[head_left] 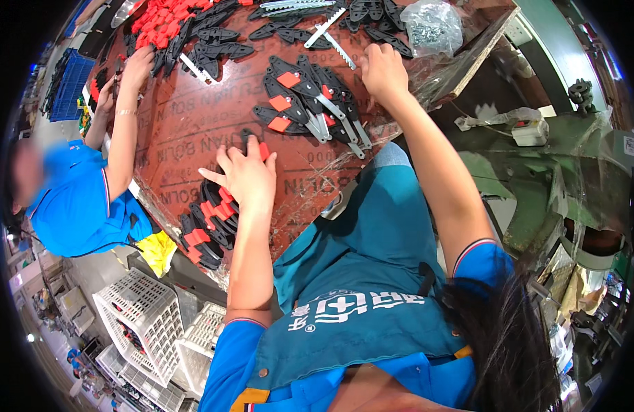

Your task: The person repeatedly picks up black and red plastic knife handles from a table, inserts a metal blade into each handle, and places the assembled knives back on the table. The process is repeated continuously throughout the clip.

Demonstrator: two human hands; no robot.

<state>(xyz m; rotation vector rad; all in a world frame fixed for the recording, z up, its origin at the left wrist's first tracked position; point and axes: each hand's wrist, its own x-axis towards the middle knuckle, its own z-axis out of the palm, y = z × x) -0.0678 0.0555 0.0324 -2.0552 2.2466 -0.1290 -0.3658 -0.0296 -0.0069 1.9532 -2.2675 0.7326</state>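
Resting fingers-spread on a black plastic handle with a red button [252,143], the left hand [245,175] lies on the reddish-brown surface [186,117]; the right hand [383,72] curls beside a row of bladed black handles [310,103], grip unclear.

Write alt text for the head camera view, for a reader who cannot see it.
A person's left hand rests on a black and red handle piece at a brown table, beside a stack of handles, while the right hand reaches by a row of folding saws. A co-worker in blue sorts parts opposite.

black-red saw handle [252,141], flat on table
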